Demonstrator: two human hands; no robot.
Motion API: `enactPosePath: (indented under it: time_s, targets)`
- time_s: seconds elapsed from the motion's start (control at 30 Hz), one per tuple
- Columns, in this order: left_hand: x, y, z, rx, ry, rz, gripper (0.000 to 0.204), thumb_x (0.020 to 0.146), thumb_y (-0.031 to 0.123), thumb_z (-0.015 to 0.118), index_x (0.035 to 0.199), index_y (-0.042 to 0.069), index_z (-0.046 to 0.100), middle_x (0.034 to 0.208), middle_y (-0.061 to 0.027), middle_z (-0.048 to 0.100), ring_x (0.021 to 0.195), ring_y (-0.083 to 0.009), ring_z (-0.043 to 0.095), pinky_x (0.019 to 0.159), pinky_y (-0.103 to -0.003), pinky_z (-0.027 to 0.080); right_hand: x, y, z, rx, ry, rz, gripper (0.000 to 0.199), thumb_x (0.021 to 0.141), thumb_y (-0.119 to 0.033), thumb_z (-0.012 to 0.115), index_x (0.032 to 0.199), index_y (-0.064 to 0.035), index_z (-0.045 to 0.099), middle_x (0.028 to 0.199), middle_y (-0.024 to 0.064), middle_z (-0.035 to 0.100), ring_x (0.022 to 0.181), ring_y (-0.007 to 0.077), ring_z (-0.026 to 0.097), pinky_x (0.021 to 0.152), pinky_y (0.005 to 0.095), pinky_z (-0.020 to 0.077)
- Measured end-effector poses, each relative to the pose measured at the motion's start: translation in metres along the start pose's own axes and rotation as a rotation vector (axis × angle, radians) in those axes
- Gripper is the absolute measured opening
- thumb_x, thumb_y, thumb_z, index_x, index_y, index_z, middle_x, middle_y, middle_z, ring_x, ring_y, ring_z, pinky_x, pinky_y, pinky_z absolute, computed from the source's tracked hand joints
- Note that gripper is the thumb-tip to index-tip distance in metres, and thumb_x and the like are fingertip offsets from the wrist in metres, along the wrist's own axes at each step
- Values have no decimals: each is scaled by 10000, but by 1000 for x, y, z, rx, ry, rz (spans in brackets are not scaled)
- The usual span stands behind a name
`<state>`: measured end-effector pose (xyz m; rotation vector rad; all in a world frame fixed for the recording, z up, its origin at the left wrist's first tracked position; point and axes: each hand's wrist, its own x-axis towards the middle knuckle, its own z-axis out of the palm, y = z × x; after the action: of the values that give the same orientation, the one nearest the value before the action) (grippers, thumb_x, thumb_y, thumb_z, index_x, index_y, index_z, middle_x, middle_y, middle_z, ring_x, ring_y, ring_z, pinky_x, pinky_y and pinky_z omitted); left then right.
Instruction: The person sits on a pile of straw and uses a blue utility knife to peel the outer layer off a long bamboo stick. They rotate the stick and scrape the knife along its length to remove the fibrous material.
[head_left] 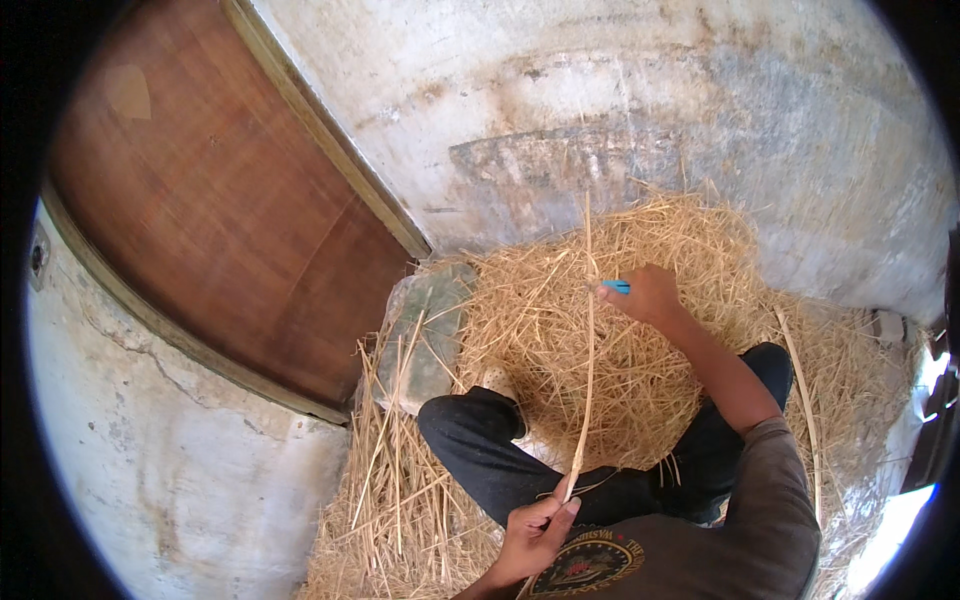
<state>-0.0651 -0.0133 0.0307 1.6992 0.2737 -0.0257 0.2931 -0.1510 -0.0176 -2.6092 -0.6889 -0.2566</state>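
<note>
My left hand, close to my body, is closed round the near end of a long pale stalk. From there the stalk runs almost straight away from me, over the straw, toward the wall. Farther out, my right hand grips a small blue tool at the stalk's upper part. Only a bit of the tool's blue body shows past the fingers, so its kind and its working end cannot be made out. Whether it touches the stalk is unclear.
Loose dry straw is heaped around my crossed legs. A greenish stone block stands by the brown wooden door. More stalks lie at left, another long stalk at right. A stained wall rises behind.
</note>
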Motion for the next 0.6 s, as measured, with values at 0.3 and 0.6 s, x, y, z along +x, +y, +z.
enactPosePath:
  time_s: [0.3, 0.6]
  targets:
    - [-7, -13, -1, 134, -47, 207, 360, 949, 89, 548, 1297, -1, 522, 690, 65, 545, 587, -4, 421, 540, -175, 353, 38, 35, -4, 56, 40, 221, 754, 814, -738, 447, 551, -46, 592, 467, 96, 493, 470, 248, 539, 456, 416, 429]
    - [-30, 17, -9, 204, -42, 17, 264, 958, 206, 556, 780, 11, 579, 609, 46, 411, 603, -58, 385, 511, -256, 349, 71, 103, -9, -38, 113, 437, 802, 809, -774, 386, 569, -46, 625, 506, 91, 551, 492, 264, 581, 500, 428, 462]
